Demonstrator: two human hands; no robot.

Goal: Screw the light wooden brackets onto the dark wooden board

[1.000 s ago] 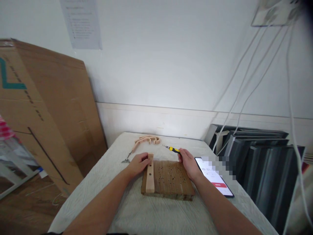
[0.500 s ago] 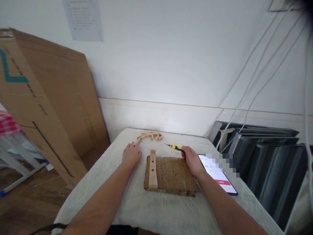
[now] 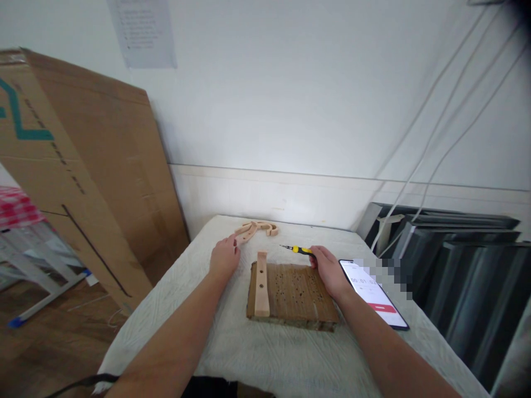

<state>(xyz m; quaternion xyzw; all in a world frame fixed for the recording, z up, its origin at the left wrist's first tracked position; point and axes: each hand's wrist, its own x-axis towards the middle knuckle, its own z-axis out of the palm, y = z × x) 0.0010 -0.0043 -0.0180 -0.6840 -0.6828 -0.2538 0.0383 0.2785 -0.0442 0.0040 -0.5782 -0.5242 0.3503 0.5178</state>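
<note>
My right hand [image 3: 329, 271] is closed round the yellow and black handle of a small screwdriver [image 3: 299, 250], whose tip points left above the far edge of a dark wooden board [image 3: 292, 298] full of small holes. A pale wooden strip [image 3: 261, 283] with two holes lies along the board's left side. Palm down on the white cloth left of the board rests my left hand [image 3: 224, 257], just short of a curved pale wooden piece [image 3: 256, 228]. Its fingers point away and are foreshortened, so what lies under them is hidden.
A phone [image 3: 375, 296] with a lit screen lies right of the board on the cloth-covered table [image 3: 265, 354]. A big cardboard sheet [image 3: 83, 166] leans at the left. Dark panels [image 3: 456, 265] stand at the right, with white cables [image 3: 418, 160] hanging above them.
My left hand let go of the pale strip and moved left and away, onto the spot where a small metal tool lay. The right hand kept the screwdriver. The view shifted slightly.
</note>
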